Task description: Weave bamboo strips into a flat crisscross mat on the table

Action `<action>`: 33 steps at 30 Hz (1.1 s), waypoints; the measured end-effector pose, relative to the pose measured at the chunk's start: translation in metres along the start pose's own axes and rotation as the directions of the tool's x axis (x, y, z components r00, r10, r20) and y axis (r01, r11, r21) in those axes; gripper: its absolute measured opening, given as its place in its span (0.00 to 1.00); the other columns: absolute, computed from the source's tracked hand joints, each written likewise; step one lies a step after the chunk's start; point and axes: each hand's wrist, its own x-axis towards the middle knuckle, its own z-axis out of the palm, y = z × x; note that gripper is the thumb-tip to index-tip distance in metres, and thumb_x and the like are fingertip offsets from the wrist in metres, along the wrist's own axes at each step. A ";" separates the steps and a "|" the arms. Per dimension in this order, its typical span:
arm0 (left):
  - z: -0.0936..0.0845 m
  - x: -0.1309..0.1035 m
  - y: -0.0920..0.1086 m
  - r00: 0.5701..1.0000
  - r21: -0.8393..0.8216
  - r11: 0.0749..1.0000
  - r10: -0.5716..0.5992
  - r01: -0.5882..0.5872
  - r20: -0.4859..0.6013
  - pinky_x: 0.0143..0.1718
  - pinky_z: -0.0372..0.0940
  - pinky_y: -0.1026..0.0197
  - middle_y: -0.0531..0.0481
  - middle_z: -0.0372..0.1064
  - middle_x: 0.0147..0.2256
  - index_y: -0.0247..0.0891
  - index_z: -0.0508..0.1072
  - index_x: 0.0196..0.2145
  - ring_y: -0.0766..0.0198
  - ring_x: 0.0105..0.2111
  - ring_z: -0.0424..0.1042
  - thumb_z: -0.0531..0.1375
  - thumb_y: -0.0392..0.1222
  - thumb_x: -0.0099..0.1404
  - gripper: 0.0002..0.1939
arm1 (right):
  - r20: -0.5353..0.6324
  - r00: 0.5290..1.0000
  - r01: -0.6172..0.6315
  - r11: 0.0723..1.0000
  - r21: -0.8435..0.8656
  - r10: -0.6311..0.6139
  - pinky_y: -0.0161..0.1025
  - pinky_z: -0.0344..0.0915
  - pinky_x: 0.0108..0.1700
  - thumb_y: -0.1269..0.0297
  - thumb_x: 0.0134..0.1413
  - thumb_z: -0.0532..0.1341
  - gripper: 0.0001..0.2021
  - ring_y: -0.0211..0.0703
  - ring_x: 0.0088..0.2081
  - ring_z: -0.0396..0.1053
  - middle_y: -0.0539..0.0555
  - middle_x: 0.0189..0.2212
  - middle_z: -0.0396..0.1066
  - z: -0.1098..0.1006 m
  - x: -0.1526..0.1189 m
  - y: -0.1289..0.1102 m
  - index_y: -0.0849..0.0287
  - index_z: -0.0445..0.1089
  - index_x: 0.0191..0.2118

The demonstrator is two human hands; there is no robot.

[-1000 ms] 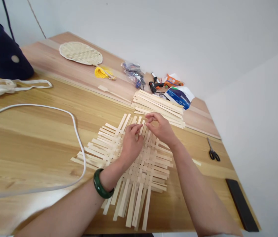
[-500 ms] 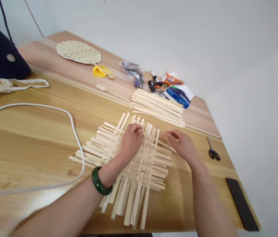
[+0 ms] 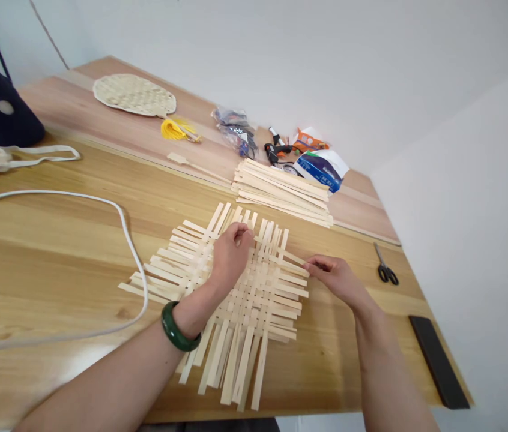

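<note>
A loosely woven mat of pale, flat bamboo strips [image 3: 254, 288] lies on the table, its strip ends sticking out on all sides. My left hand [image 3: 232, 255], with a green bangle on the wrist, rests over the mat's upper part. Its fingers are curled into a pinch at a strip near the far edge, and the hand covers part of the weave. At the mat's right side, my right hand [image 3: 335, 279] pinches the end of a bamboo strip [image 3: 292, 257] between thumb and fingers. That strip runs leftward into the weave, toward my left hand.
Loose strips [image 3: 283, 192] lie stacked behind the mat. Farther back are a woven fan [image 3: 134, 95], yellow tassel [image 3: 175, 129], glue gun [image 3: 276, 150] and blue box [image 3: 321, 169]. Scissors [image 3: 386, 267] and a black bar [image 3: 438, 360] lie right; a white cable [image 3: 130, 234] touches the left strips.
My right hand has moved down and closed on a strip end at the mat's right side. My left hand stays over the upper weave. The whole view has shifted slightly.
</note>
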 end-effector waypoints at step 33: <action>-0.002 -0.002 -0.014 0.972 0.085 0.970 0.222 -0.228 0.072 0.56 0.66 0.48 0.47 0.75 0.47 0.41 0.77 0.43 0.58 0.50 0.72 0.50 0.25 0.61 0.21 | 0.063 0.994 0.094 0.992 -0.081 -0.089 0.43 0.69 0.42 0.51 0.52 0.60 0.15 0.48 0.37 0.74 0.53 0.34 0.79 -0.006 0.038 -0.010 0.55 0.78 0.30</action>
